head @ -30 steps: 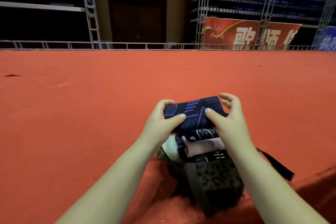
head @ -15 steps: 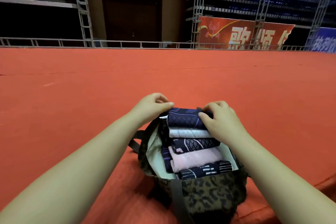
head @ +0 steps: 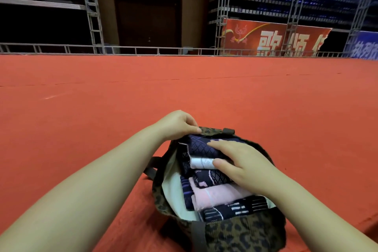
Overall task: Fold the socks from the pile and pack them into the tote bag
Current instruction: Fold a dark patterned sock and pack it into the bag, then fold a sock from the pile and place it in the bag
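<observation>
Socks (head: 201, 146) under flat right hand (head: 241, 161); left hand (head: 178, 124) pinches tote bag (head: 241, 233) rim.

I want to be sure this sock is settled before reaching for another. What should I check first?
1. Navy patterned sock inside the tote bag: ok.
2. Right hand flat on the socks, pressing: ok.
3. Left hand has a grip on the far rim, holding the bag open: ok.
4. Folded socks in a neat row, white sock included: ok.
5. Room for more: cannot tell.
6. Remaining pile: not in view, cannot tell.
</observation>
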`<state>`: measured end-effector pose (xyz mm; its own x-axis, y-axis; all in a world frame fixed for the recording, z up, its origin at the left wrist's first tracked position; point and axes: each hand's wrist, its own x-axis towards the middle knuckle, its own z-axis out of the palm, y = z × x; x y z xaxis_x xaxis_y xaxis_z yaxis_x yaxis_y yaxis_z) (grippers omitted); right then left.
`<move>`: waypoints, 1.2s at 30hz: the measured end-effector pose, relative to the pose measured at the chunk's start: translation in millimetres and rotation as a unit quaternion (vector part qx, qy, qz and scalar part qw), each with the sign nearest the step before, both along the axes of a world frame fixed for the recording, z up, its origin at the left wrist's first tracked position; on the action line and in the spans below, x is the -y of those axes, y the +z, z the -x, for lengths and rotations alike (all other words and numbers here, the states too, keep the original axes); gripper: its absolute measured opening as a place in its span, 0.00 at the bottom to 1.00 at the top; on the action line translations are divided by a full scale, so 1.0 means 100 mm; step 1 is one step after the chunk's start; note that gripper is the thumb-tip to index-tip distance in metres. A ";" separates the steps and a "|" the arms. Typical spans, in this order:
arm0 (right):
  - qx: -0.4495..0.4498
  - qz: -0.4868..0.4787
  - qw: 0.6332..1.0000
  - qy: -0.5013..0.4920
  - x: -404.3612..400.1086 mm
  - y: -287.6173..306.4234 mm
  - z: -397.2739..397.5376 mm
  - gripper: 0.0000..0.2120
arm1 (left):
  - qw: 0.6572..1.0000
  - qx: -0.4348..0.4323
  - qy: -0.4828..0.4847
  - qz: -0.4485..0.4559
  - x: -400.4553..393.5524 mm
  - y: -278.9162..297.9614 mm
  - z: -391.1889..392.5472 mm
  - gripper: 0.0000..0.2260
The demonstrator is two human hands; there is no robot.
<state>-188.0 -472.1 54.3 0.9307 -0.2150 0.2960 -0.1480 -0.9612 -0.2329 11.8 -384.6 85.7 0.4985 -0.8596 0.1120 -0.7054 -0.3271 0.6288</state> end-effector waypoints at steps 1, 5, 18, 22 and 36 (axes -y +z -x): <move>0.001 -0.016 1.000 -0.009 0.00 0.02 -0.02 0.26 | 1.000 0.021 0.011 0.007 0.04 0.00 -0.01 0.05; 0.020 -0.041 0.998 -0.050 0.01 0.16 -0.19 0.15 | 0.992 0.029 0.076 0.094 0.21 0.06 -0.07 0.09; 0.066 0.065 0.996 0.016 0.25 0.37 -0.60 0.16 | 0.950 -0.237 0.034 0.199 0.37 0.26 -0.46 0.11; -0.032 -0.123 0.991 0.038 0.26 0.31 -0.56 0.17 | 0.940 -0.281 0.012 0.193 0.36 0.21 -0.49 0.09; -0.139 -0.171 0.975 -0.016 0.12 0.49 -0.45 0.22 | 0.975 -0.192 -0.020 0.110 0.03 0.11 -0.31 0.06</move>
